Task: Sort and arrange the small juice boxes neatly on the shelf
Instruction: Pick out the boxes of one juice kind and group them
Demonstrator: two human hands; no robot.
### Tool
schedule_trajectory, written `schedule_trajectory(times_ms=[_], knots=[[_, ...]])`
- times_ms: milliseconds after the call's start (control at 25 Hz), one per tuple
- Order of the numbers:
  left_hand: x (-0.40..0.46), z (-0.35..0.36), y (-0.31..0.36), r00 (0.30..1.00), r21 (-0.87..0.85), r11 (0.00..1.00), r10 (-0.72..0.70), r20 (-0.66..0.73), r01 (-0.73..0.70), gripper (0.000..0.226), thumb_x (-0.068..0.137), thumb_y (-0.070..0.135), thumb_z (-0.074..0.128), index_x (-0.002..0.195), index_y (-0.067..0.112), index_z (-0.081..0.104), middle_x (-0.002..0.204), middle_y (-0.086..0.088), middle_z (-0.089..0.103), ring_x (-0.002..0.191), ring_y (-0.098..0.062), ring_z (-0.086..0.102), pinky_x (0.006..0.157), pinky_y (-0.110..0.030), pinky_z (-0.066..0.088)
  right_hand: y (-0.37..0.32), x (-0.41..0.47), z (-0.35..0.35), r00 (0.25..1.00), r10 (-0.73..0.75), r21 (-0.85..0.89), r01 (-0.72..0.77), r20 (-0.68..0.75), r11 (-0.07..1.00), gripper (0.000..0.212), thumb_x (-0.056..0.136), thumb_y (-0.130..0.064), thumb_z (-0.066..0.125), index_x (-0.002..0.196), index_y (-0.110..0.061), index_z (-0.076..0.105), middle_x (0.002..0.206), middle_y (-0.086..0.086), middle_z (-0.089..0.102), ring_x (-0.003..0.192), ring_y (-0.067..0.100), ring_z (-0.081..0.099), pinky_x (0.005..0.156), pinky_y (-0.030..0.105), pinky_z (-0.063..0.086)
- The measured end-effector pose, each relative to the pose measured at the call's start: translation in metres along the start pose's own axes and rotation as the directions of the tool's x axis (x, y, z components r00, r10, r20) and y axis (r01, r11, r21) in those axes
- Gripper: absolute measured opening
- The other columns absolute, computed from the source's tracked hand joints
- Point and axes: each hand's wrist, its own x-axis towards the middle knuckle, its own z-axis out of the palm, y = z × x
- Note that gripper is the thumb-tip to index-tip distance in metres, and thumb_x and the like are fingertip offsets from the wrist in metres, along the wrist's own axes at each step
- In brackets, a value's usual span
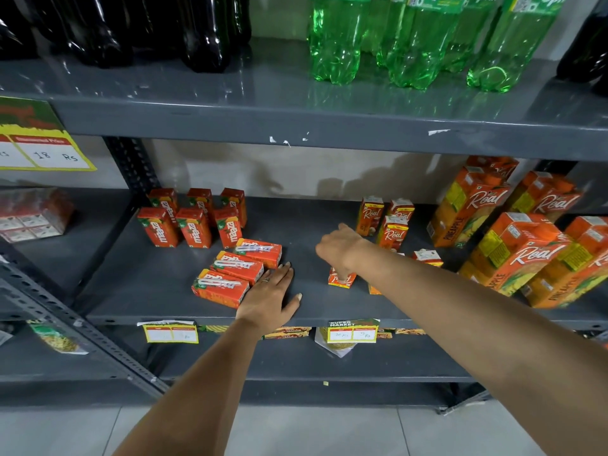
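Juice boxes on the grey shelf [158, 284] form two groups: six Maaza boxes [192, 222] upright toward the back left, and three lying Maaza boxes [238, 268] flat near the front edge, long axes running left-right, straws up. The left hand [271, 297] rests open and flat beside them. The right hand [339, 251] reaches down over a small Real box [342, 279]; its grip cannot be told.

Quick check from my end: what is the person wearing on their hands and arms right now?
Both forearms are bare, with no sleeves in view. No gloves, watch or bracelet show. The left hand has a ring on one finger and longish, pale nails. The right hand shows no jewellery from this angle.
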Motion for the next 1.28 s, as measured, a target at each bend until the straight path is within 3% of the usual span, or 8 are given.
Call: schedule_trajectory(times_ms=[80,160,240,400,520,920,1120,1280], knots=[[0.001,0.001,-0.002,1.0,0.005,1.0,-0.007,0.007,0.007,0.072,0.091,0.061,0.026,0.15,0.019,0.021,0.16,0.005,0.016,0.145,-0.021,0.017,0.117,-0.038,0.023,0.015,-0.003,-0.003,0.997,0.016,0.166,-0.003,-0.077,0.986,0.041,0.072,-0.03,0.081,0.106,-0.017,0.065,0.101,0.002,0.063,0.094,0.022,0.061,0.091,0.038,0.044],[0.001,0.001,-0.002,1.0,0.02,1.0,-0.018,0.011,0.018,0.071,0.092,0.06,0.027,0.15,0.02,0.02,0.16,0.006,0.014,0.145,-0.021,0.017,0.117,-0.038,0.023,0.034,-0.01,-0.006,0.989,0.04,0.344,0.012,-0.142,0.939,0.038,0.07,-0.032,0.08,0.101,-0.02,0.063,0.093,0.0,0.061,0.089,0.024,0.06,0.067,0.031,0.042],[0.0,0.001,-0.001,1.0,0.032,0.999,-0.018,0.008,0.018,0.07,0.093,0.06,0.027,0.15,0.021,0.02,0.16,0.006,0.013,0.145,-0.021,0.017,0.117,-0.038,0.023,0.05,-0.016,-0.006,0.979,0.066,0.493,0.038,-0.193,0.869,0.04,0.068,-0.033,0.08,0.099,-0.022,0.056,0.087,-0.002,0.056,0.083,0.023,0.056,0.056,0.03,0.034],[-0.001,-0.001,0.001,1.0,0.033,0.999,-0.014,-0.001,0.014,0.069,0.093,0.059,0.029,0.15,0.02,0.022,0.16,0.006,0.015,0.145,-0.021,0.018,0.117,-0.037,0.024,0.062,-0.022,0.015,0.986,0.066,0.661,0.054,-0.156,0.749,0.052,0.069,-0.034,0.081,0.115,-0.027,0.059,0.105,-0.005,0.057,0.095,0.019,0.058,0.073,0.034,0.048],[-0.001,-0.002,0.003,1.0,0.019,1.0,-0.019,0.011,0.019,0.069,0.094,0.058,0.029,0.15,0.02,0.021,0.16,0.006,0.014,0.145,-0.021,0.017,0.116,-0.038,0.024,0.06,-0.023,0.035,0.992,0.057,0.648,0.031,-0.114,0.761,0.041,0.07,-0.035,0.081,0.105,-0.033,0.06,0.109,-0.002,0.059,0.098,0.021,0.06,0.077,0.038,0.053],[-0.002,-0.01,0.017,0.993,0.09,0.996,-0.038,0.112,0.028,0.065,0.099,0.05,0.023,0.151,0.013,0.011,0.162,-0.002,0.004,0.147,-0.023,0.009,0.116,-0.035,0.014,0.05,-0.028,0.042,0.995,0.096,0.569,-0.084,0.009,0.818,0.049,0.077,-0.027,0.078,0.121,-0.03,0.058,0.122,0.001,0.056,0.106,0.024,0.059,0.081,0.036,0.054],[0.001,-0.027,0.015,0.992,0.401,0.912,0.04,0.12,-0.086,0.062,0.101,0.043,0.02,0.145,0.0,0.027,0.155,-0.016,0.027,0.142,-0.029,0.025,0.118,-0.039,0.011,0.041,-0.026,0.024,0.996,0.087,0.567,-0.079,0.012,0.82,0.055,0.08,-0.058,0.069,0.121,-0.023,0.062,0.119,0.0,0.057,0.108,0.023,0.057,0.08,0.033,0.049],[-0.022,-0.047,-0.016,0.983,0.376,0.916,0.173,-0.061,-0.138,0.059,0.099,0.036,0.016,0.135,0.003,0.048,0.142,-0.013,0.05,0.135,-0.026,0.041,0.116,-0.038,0.019,0.02,0.003,0.004,0.992,0.085,0.606,-0.01,-0.095,0.796,0.05,0.087,-0.054,0.063,0.124,-0.021,0.06,0.125,0.003,0.057,0.113,0.023,0.055,0.089,0.035,0.047]])
